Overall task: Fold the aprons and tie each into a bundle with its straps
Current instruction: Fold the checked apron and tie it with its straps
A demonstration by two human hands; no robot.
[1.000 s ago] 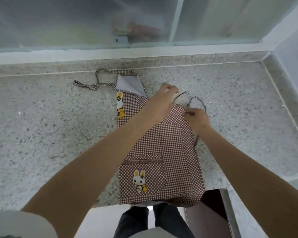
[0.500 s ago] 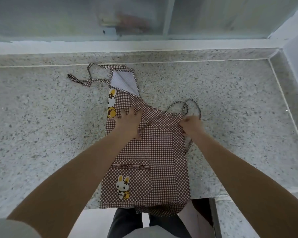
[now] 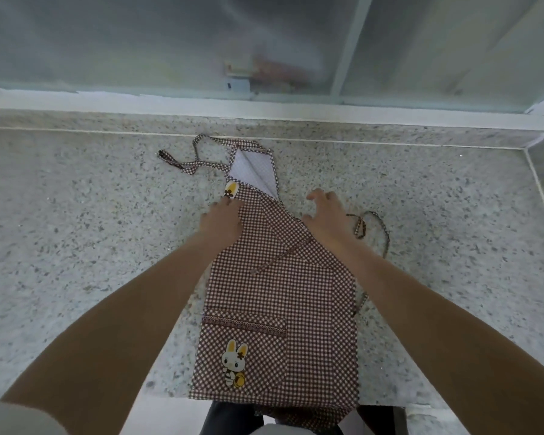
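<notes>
Your left hand [image 3: 222,219] lies flat on the checked apron [image 3: 283,296], with the fingers straight and close together, pressing the cloth at its left edge. Just beyond these fingertips is a rabbit picture [image 3: 231,189], and further beyond them the bib is turned over and shows its white lining [image 3: 255,171]. The neck strap [image 3: 189,164] lies to the left of the lining, on the speckled counter [image 3: 76,230]. Your right hand [image 3: 325,213] is above the right edge of the apron, fingers spread apart and bent a little, holding nothing. To the right of these fingers a waist strap [image 3: 371,227] lies in a loose loop. Near your wrists the apron is folded narrow, and its pocket [image 3: 242,356] carries a second rabbit.
</notes>
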